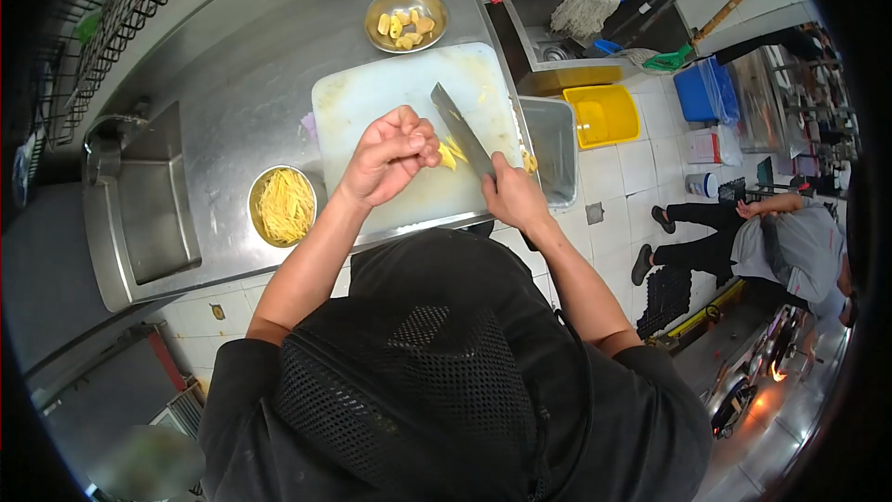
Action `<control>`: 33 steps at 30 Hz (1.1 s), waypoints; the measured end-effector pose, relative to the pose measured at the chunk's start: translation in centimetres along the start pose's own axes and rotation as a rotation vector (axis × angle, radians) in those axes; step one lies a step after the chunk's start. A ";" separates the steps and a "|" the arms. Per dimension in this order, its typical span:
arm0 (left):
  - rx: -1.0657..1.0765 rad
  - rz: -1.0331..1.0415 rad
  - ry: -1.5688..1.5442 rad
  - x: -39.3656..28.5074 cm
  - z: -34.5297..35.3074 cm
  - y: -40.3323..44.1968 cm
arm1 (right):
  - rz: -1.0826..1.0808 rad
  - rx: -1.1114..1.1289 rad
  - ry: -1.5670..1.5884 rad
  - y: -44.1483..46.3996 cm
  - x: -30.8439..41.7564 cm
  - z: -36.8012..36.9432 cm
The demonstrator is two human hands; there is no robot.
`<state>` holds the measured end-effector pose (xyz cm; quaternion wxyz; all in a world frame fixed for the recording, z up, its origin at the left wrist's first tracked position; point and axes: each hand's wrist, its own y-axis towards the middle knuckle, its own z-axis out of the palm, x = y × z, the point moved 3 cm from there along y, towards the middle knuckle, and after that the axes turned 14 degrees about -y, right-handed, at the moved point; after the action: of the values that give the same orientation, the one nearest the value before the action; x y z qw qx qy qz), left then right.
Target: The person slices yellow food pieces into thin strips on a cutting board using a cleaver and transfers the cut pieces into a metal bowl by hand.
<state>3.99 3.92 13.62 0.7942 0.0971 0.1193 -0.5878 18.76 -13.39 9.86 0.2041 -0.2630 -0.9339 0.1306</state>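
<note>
My right hand (514, 193) grips the handle of a cleaver (465, 133), its broad blade slanting away over the white cutting board (362, 98). Beside the blade lie a few thin yellow slices (450, 154) that look like ginger. Just left of them, my left hand (395, 158) is over the board with its fingers curled in and the thumb against them; whether anything is between them cannot be made out. A steel bowl of yellow shreds (286, 207) stands left of the board. Beyond the board's far edge is a steel bowl with peeled ginger chunks (406, 30).
A steel counter (242, 84) carries the board, with a small sink (149, 204) at its left end. Right of it are a grey bin (551, 149), a yellow tub (602, 117) and a mop (585, 11) in another sink. Another person (771, 242) stands near a lit stove.
</note>
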 end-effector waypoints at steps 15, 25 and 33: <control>0.127 0.448 1.973 4.6 -9.4 -0.7 | 0.014 0.174 -0.238 -0.6 4.9 -1.0; 0.273 0.385 1.942 3.6 -10.0 -0.3 | -0.043 0.043 -0.185 2.3 4.9 1.1; 0.328 0.338 1.968 3.3 -10.2 0.3 | -0.037 0.081 -0.155 2.0 5.1 1.4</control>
<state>4.40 3.99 2.94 0.3927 0.6623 0.6235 -0.1357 15.04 -9.17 9.55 0.1441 -0.2263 -0.9456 0.1842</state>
